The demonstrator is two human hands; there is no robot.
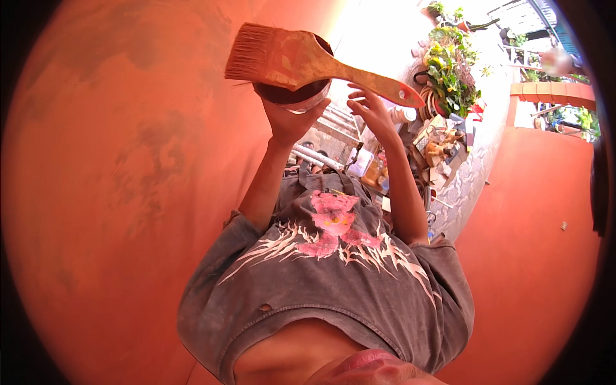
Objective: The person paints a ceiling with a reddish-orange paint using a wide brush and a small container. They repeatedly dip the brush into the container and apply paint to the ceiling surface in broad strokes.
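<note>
Nearest the camera: the person's grey printed t-shirt (333, 282), both forearms rising from it toward the hands.

Left hand (290, 119): closed under and around a small clear cup (296, 96) of dark red paint, holding it from below. Cup looks roughly level; the fill height cannot be read.

Right hand (372, 110): fingers spread and loosely curled just beneath the handle of a wide wooden paintbrush (301, 61). Fingertips seem to touch the handle, but no firm wrap shows. Brush lies across the cup rim, bristles out past the left hand, paint-stained handle tip beyond the right hand.

Risk, judged: with so light a grip, the brush could pivot on the rim and slide off, or lever the cup over and spill paint on the shirt.

Beyond the hands: orange-red painted wall (128, 179) to the left hand's side; potted yellow-flowered plants (452, 70) and clutter of boxes (436, 147) past the right hand.
</note>
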